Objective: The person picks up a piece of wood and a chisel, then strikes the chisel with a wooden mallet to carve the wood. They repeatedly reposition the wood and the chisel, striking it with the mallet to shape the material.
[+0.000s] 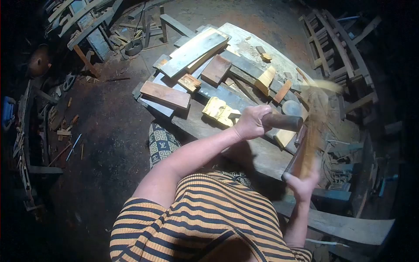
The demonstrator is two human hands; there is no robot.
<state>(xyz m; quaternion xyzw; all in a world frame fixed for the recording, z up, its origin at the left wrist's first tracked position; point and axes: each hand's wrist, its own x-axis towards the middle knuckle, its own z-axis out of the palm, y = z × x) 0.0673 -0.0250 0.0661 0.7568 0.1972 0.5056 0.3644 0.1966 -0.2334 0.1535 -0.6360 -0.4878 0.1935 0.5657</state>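
Observation:
My left hand (252,123) is closed around a chisel, whose thick wooden handle (283,122) points to the right. The chisel's blade end meets a yellow carved wooden block (217,110) lying near the bench's front edge. My right hand (304,181) grips a wooden mallet (315,126), smeared by motion. The mallet's head is raised just right of the handle's end, apart from it as far as the blur lets me see. Part of the blade is hidden behind my left fingers.
Wooden blocks (166,94) and a long pale board (194,53) lie across the workbench (257,159). An upright light wedge (266,80) and a round disc (291,108) stand beyond my hands. Slatted wooden frames (345,48) flank the right side. Scraps litter the dark floor (109,131).

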